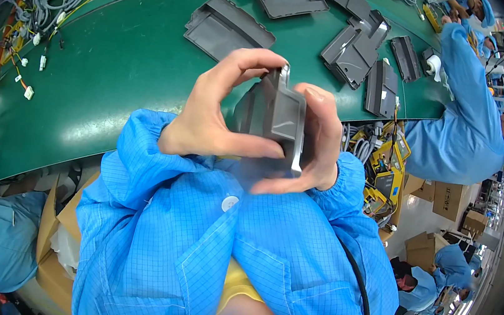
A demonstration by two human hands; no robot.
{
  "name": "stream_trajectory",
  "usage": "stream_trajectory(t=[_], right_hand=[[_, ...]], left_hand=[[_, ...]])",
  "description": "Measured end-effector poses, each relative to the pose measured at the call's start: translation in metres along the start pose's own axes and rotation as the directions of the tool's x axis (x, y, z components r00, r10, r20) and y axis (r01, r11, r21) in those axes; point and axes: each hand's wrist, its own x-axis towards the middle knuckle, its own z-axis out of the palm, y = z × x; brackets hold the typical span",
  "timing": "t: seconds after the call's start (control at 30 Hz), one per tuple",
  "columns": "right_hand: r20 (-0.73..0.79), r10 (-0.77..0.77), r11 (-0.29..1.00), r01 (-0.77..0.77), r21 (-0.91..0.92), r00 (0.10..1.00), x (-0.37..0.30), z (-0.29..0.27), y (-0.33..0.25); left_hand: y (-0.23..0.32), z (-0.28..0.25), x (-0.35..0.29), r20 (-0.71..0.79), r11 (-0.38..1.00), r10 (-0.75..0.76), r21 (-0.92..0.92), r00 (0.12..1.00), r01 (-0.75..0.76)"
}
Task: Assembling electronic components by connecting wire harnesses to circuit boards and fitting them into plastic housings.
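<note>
Between both hands, held up close in front of my chest, is a dark grey plastic housing (pixel 286 121) with a stepped edge, tilted so its narrow side shows. My left hand (pixel 213 112) grips it from the left, thumb along the lower part and fingers over the top. From the right, my right hand (pixel 323 138) closes around the other side, its fingertips at the upper edge and the thumb side below. Part of the housing's far face is hidden by my fingers. Beyond it on the green table lies an open grey plastic tray-shaped cover (pixel 227 25).
Several more grey covers (pixel 356 51) lie across the back of the green table (pixel 97 88). Cables with white connectors (pixel 28 92) spread at the left. Yellow units with wires (pixel 389 168) sit at the right, below a co-worker's blue sleeve (pixel 464 70). An open cardboard box (pixel 55 278) stands lower left.
</note>
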Motion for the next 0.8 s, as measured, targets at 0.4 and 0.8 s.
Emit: stream_trajectory(t=[0.4, 0.8], right_hand=[[-0.008, 0.551, 0.71, -0.463, 0.531, 0.835, 0.009, -0.003, 0.002], [0.196, 0.64, 0.387, -0.532, 0.753, 0.743, 0.016, 0.008, 0.02]], left_hand=[[0.014, 0.015, -0.003, -0.182, 0.994, 0.097, -0.03, 0.979, -0.104], [0.022, 0.026, 0.003, 0.489, 0.605, 0.351, 0.533, 0.799, -0.591]])
